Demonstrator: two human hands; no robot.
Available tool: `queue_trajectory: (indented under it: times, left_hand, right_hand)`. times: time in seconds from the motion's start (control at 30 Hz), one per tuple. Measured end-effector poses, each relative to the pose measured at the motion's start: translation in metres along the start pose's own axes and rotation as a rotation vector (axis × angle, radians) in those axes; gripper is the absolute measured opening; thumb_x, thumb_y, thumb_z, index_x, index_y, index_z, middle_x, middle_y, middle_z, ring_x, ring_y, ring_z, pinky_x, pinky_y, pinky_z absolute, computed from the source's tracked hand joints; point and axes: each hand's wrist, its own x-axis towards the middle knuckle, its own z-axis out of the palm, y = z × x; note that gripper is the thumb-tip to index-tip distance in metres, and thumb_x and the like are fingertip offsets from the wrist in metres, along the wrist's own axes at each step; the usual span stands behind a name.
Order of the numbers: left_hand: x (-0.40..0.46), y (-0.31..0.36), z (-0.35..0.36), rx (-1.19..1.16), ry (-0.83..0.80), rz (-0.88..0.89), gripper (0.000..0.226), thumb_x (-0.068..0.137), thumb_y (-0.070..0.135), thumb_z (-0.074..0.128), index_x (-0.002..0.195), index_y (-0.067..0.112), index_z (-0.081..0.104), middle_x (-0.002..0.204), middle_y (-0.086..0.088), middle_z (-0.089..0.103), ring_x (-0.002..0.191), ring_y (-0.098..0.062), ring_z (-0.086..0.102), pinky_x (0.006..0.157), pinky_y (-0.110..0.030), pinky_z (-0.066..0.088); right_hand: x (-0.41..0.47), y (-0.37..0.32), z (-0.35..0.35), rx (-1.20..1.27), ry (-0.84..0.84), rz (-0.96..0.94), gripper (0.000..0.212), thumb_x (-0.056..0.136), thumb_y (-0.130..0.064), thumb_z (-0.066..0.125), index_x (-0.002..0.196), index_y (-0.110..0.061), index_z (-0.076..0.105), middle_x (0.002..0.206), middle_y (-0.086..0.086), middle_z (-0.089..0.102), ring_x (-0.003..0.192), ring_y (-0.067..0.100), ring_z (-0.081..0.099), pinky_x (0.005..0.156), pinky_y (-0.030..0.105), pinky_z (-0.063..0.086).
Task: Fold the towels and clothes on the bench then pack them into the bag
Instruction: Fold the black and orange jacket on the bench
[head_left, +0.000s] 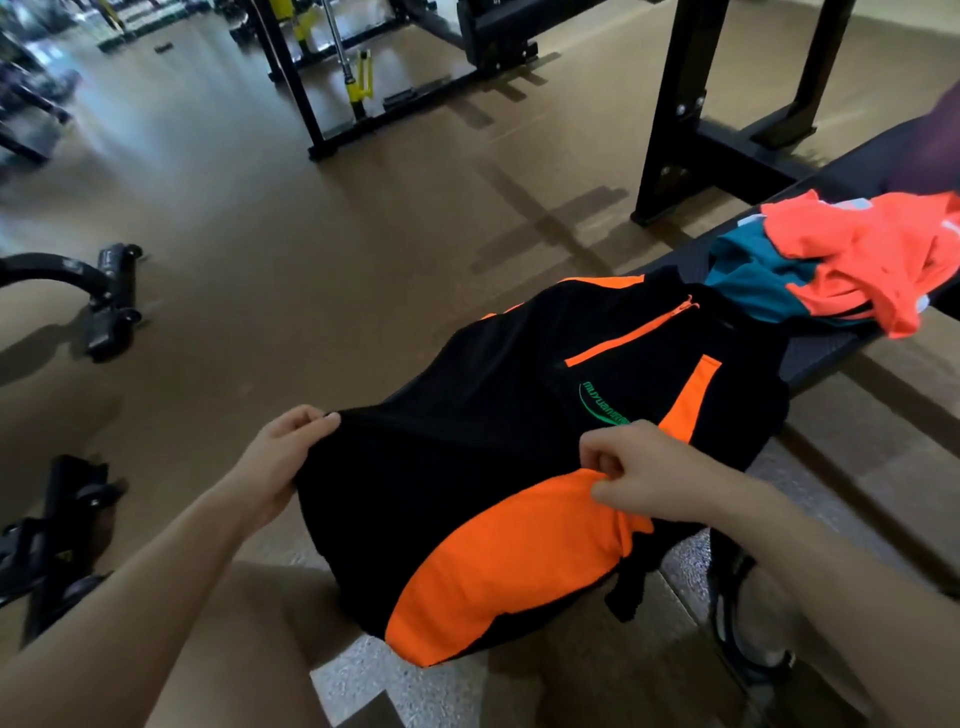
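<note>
The bag (493, 467), a black backpack with orange panels and a green logo, is held up at the near end of the bench (831, 353), its lower part hanging past the bench edge toward the floor. Its upper left edge is pinched by the left hand (280, 457), thumb and fingers curled round the black fabric. On the other side, the orange panel is gripped by the right hand (644, 478), whose fingers are curled and bunched on the cloth. A dark strap (628, 587) is seen dangling below the right side of the bag.

Farther along the bench, just beyond the top of the bag, a loose heap of clothes (852, 260) is laid, unfolded: a coral-orange garment lies over a teal one, and the heap touches or overlaps the bag's far end. A dark purple item (930, 150) is partly seen at the right edge, beyond the heap; what it is cannot be told.

Beyond the bench, a black metal rack (675, 114) is stood on the brown floor (311, 234), and further gym equipment with yellow parts (358, 88) is visible in the blurred distance.
</note>
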Motion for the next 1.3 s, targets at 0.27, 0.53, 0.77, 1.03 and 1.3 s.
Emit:
queue_trajectory:
  times: [0.27,0.53,0.77,1.03,1.3]
  left_hand:
    - [0.002,-0.043,0.028,0.682,-0.037,-0.156,0.025,0.097,0.028,0.064,0.107,0.008,0.055,0.104,-0.013,0.066,0.092,-0.028,0.068,0.084,-0.048,0.06]
    - [-0.012,-0.061,0.059,0.536,-0.156,-0.161,0.036,0.086,0.027,0.079,0.118,0.017,0.066,0.11,0.001,0.072,0.098,-0.013,0.068,0.087,-0.029,0.056]
    - [-0.02,-0.03,0.016,0.238,-0.032,-0.118,0.018,0.097,0.012,0.064,0.111,0.022,0.068,0.102,-0.006,0.077,0.097,-0.026,0.074,0.093,-0.047,0.057]
    - [0.014,0.058,-0.042,0.272,0.327,0.214,0.039,0.086,0.021,0.08,0.113,0.016,0.052,0.112,-0.013,0.063,0.09,-0.025,0.063,0.075,-0.042,0.054]
    - [0.022,-0.032,-0.01,0.41,0.144,-0.404,0.08,0.088,0.077,0.049,0.135,0.013,0.037,0.12,-0.012,0.062,0.106,-0.028,0.065,0.094,-0.046,0.055]
  right_hand:
    - [0.003,0.015,0.017,-0.332,0.056,0.15,0.021,0.074,-0.016,0.056,0.089,-0.021,0.043,0.075,-0.003,0.045,0.065,0.016,0.045,0.052,0.038,0.035]
    - [0.012,-0.003,0.04,-0.384,0.1,-0.059,0.065,0.085,-0.052,0.058,0.144,-0.03,0.038,0.111,-0.005,0.045,0.099,0.016,0.044,0.08,0.028,0.039]
    - [0.027,-0.01,0.047,-0.318,0.07,-0.122,0.024,0.092,-0.019,0.052,0.114,-0.024,0.059,0.1,-0.01,0.056,0.09,0.013,0.057,0.072,0.028,0.041]
    - [0.04,-0.019,0.033,-0.11,0.352,-0.166,0.021,0.08,-0.01,0.056,0.092,-0.026,0.051,0.081,-0.013,0.041,0.074,0.011,0.05,0.06,0.029,0.041]
    - [0.044,-0.019,0.046,-0.336,0.202,-0.143,0.046,0.085,-0.037,0.06,0.129,-0.025,0.052,0.108,-0.005,0.051,0.1,0.018,0.048,0.082,0.028,0.038]
